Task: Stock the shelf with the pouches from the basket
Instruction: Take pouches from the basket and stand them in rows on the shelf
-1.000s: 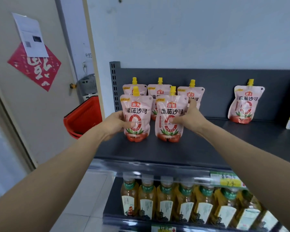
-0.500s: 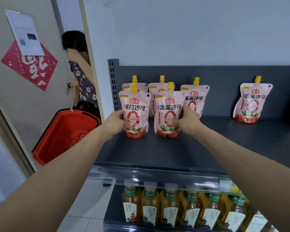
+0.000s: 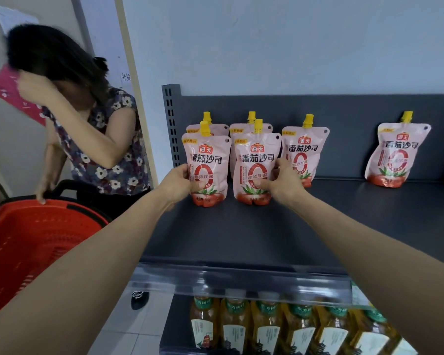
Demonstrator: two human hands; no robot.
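Several pink pouches with yellow caps stand on the dark grey shelf (image 3: 241, 234). My left hand (image 3: 178, 184) grips the front left pouch (image 3: 207, 165) by its left edge, thumb on its front. My right hand (image 3: 280, 184) grips the front right pouch (image 3: 256, 165) by its right edge. Both pouches stand upright on the shelf. Two more pouches stand close behind them, mostly hidden. Another pouch (image 3: 304, 152) stands just right of my right hand, and a lone pouch (image 3: 397, 155) leans against the back panel at far right. The red basket (image 3: 23, 247) is at lower left.
A person in a floral top (image 3: 105, 149) stands at the left, bent over, one hand on the basket's rim. Below the shelf is a row of amber drink bottles (image 3: 267, 326). The shelf's upright post (image 3: 169, 119) rises at the back left.
The person with the basket has come closer on the left and now bends over it. My hands still hold the two front pouches in about the same place on the shelf.
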